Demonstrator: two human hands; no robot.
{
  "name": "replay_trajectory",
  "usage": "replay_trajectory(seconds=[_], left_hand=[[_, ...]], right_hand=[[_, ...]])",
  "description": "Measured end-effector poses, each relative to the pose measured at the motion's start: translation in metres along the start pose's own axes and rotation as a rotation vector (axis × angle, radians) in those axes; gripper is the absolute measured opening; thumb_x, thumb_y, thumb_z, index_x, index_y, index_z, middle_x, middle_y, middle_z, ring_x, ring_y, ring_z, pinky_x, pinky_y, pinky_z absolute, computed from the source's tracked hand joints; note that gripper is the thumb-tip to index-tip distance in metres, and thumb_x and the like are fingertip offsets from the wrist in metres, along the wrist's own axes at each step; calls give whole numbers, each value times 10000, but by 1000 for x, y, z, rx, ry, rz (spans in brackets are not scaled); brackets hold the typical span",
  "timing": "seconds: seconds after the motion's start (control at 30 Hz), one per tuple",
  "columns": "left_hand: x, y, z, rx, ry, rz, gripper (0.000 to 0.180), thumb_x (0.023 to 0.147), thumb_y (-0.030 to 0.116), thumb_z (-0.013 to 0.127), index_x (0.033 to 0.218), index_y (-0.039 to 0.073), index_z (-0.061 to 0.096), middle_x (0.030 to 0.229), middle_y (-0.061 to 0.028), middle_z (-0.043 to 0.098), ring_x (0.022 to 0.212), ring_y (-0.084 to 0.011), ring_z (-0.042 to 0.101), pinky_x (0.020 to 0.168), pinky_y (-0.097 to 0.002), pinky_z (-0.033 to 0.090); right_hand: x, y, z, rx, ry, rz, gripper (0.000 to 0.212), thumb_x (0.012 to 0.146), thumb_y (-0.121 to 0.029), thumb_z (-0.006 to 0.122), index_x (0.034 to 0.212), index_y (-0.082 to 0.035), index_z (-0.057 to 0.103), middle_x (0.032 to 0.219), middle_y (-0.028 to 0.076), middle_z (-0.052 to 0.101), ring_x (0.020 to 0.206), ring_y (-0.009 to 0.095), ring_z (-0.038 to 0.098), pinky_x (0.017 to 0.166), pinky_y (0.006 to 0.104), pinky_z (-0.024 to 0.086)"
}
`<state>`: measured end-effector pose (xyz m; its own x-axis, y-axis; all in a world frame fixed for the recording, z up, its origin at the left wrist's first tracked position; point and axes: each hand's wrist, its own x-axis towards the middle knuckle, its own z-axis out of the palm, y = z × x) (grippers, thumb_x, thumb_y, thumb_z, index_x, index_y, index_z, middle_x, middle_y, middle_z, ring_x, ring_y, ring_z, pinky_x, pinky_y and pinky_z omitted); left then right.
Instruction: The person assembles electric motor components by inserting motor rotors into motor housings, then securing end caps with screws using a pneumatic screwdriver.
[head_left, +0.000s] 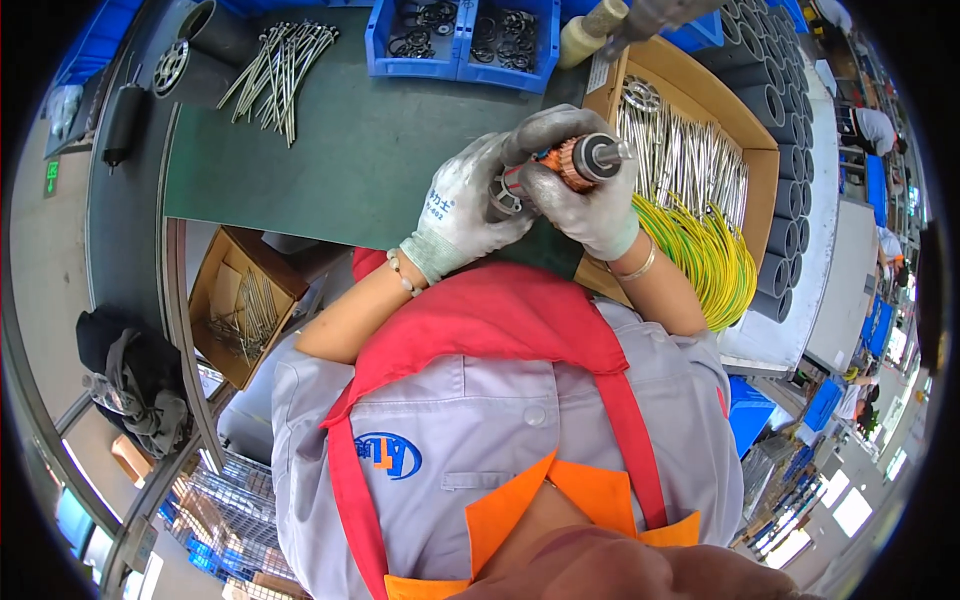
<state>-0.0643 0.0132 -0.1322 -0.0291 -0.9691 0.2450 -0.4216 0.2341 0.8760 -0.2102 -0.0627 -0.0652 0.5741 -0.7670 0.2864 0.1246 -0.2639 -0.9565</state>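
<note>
Both my hands wear white knit gloves with grey-stained fingers. Together they hold a motor armature above the near edge of the green bench. Its copper commutator, black bearing and bare steel shaft end point toward the right. My left hand is closed round the far-left end, where a dark metal part with a slotted face shows between the fingers. My right hand is closed round the commutator end from below and the right. The gloves hide the armature's middle.
Steel rods lie on the green mat. Blue bins of black rings stand behind. To the right, a cardboard box holds more rods and yellow-green wires, beside stacked grey tubes. A small box sits lower left.
</note>
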Motion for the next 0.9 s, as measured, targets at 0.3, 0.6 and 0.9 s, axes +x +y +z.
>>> replay_trajectory(seconds=[0.3,0.6,0.9], left_hand=[[-7,-15,7,13,45,31,746,622,222,800,1264,-9,499,1220,-255,569,1174,-446,528,1003,-495,436],[-11,-32,23,208,34,61,1052,567,372,879,1412,8,368,1414,-235,420,1327,-417,401,1092,-487,365],[-10,-23,23,146,-12,4,1028,576,324,893,1398,13,360,1341,-230,487,1232,-405,492,1051,-451,412]], right_hand=[[-2,12,-2,-164,-157,-168,309,728,69,674,1016,-3,589,974,138,649,885,207,649,811,343,536],[-2,17,5,-110,9,-108,248,712,-29,752,941,-44,655,880,65,707,811,146,680,750,289,550],[-6,19,9,31,22,-47,264,736,9,744,978,-40,649,893,61,708,848,131,679,785,291,555]])
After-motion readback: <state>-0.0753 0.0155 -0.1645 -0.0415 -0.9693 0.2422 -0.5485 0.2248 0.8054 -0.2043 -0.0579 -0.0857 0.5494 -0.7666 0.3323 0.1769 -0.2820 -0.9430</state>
